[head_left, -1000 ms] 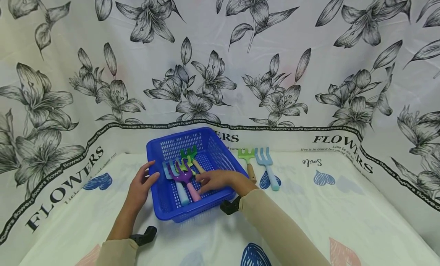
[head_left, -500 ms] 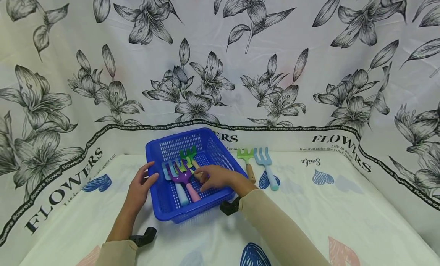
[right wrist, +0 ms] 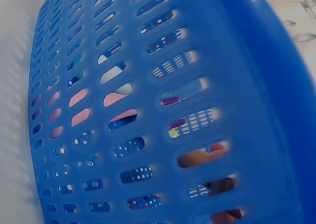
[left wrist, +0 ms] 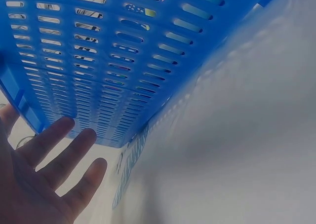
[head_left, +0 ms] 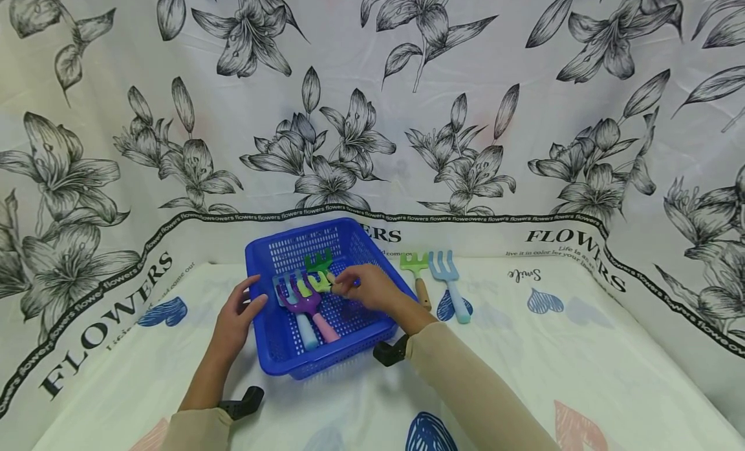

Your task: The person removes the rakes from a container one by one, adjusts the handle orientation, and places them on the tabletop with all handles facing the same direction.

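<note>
A blue slotted plastic basket holds several small toy hand rakes. My left hand is at the basket's left rim, fingers spread and relaxed; in the left wrist view its fingers extend beside the slotted wall. Inside the basket, my right hand pinches a yellow-green hand rake by its handle, most of which the fingers hide. Near it lie a purple rake with a pink handle, a light blue rake partly under the purple one, and a dark green rake.
Right of the basket, a green rake with a wooden handle and a light blue rake lie side by side on the white patterned cloth. A flower-printed curtain rises behind.
My right hand has lifted slightly and shifted away from me inside the basket, swinging the yellow-green rake out from behind the purple one. My left hand stays at the rim.
</note>
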A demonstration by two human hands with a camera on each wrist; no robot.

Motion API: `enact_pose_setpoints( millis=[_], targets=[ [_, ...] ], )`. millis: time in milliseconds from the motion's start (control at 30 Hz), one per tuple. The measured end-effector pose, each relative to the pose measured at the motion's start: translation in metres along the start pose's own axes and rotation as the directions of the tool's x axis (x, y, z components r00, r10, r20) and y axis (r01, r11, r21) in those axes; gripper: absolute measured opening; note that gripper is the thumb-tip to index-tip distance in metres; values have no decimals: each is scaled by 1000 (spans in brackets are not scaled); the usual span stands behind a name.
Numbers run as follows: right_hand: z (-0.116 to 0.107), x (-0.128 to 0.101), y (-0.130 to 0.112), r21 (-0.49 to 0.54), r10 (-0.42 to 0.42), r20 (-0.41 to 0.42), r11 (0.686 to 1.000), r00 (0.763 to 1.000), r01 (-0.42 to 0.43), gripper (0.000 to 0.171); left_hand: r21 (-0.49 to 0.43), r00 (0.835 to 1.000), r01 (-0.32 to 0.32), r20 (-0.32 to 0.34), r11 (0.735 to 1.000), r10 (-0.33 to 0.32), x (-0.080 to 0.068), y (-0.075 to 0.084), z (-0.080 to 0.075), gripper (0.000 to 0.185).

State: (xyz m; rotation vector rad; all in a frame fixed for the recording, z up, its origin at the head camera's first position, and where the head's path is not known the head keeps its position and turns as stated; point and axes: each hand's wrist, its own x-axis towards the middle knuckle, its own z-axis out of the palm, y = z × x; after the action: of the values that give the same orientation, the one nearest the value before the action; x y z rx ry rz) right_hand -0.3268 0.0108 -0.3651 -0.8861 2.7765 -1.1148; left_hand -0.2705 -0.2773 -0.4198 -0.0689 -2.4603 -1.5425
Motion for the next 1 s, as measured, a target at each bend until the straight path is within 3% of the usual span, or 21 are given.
enact_pose_setpoints(
  millis=[333, 500, 1000],
  targets=[
    [-1, 0, -2, 60, 131, -75, 990, 989, -126, 41, 0, 1000, -2, -13, 1000, 2, 0, 2, 1, 64],
    [-1, -1, -3, 109, 164, -93, 982, 982, -153, 24, -1, 1000, 0, -9, 1000, 0, 0, 2, 0, 64],
    [-4, -5, -2, 184, 135, -303, 980, 943, -81, 16, 13, 1000, -1, -1, 1000, 1, 1, -2, -1, 66]
  ],
)
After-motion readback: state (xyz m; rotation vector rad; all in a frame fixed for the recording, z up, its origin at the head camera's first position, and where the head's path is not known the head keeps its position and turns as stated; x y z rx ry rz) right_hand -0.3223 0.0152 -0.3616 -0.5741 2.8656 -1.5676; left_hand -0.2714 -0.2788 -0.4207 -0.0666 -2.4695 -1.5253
